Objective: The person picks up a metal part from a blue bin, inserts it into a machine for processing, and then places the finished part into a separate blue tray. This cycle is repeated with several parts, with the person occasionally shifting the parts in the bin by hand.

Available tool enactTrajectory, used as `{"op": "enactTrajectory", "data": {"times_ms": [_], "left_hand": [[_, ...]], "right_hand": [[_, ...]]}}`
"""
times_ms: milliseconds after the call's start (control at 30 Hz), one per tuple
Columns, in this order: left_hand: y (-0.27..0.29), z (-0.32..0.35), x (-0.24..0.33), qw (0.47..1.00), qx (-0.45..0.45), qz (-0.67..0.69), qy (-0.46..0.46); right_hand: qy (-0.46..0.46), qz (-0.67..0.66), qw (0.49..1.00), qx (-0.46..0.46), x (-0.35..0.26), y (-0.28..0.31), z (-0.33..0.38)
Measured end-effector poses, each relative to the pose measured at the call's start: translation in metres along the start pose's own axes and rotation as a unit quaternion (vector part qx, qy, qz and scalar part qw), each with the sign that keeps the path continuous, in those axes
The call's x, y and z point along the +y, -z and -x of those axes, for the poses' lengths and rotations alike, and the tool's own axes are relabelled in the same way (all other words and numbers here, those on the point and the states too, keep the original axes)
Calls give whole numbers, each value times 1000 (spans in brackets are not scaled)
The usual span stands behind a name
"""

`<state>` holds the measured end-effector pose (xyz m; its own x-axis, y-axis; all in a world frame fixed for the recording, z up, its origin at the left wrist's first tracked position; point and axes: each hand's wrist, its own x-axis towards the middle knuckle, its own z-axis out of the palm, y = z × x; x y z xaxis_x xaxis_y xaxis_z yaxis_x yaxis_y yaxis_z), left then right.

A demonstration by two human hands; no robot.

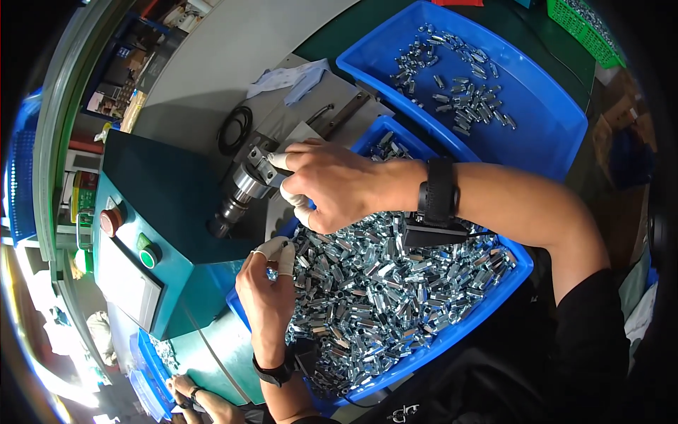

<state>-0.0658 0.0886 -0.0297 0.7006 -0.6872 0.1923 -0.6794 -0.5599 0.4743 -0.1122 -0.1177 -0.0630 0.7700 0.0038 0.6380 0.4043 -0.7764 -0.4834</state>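
Observation:
My right hand point(335, 180) is at the steel fixture point(263, 166) of a teal machine, beside its round metal spindle point(248, 182). White cots cover some of its fingers, which are bent and closed; whatever they grip is hidden. Lower down, over the near left edge of a blue bin, my left hand point(267, 293) pinches with thumb and finger in white cots. A small shiny metal piece point(272, 273) shows between its fingers. Under both hands, the blue bin point(519, 272) is heaped with hexagonal metal sleeves point(381, 290).
The teal machine point(159, 191) has a red button point(110, 222) and a green button point(147, 256). A larger blue tray point(544, 106) with scattered metal sleeves stands far right. A cloth point(289, 78) and black cable coil point(235, 131) lie behind. Another person's hands point(194, 396) are at lower left.

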Motion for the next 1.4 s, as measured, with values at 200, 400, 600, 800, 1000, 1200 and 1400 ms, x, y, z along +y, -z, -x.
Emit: {"op": "enactTrajectory", "data": {"times_ms": [200,400,600,800,1000,1200,1400], "left_hand": [[1,0,-1,999,11,31,-11],[2,-5,0,997,-13,79,-17],[-7,-3,-16,997,-25,70,-31],[-9,-1,-13,992,12,103,-78],[-11,-1,-17,991,3,107,-81],[-14,-4,-17,991,-13,101,-83],[0,-4,-18,987,-22,132,-90]], "right_hand": [[-2,31,999,-14,1,0,-2],[-45,-26,996,-67,7,15,-10],[-103,-96,987,-77,14,15,-31],[-144,75,984,-77,-4,25,-57],[-147,307,936,-91,-5,9,-69],[-150,273,950,19,-2,20,-68],[-224,367,903,-2,35,98,-34]]}}
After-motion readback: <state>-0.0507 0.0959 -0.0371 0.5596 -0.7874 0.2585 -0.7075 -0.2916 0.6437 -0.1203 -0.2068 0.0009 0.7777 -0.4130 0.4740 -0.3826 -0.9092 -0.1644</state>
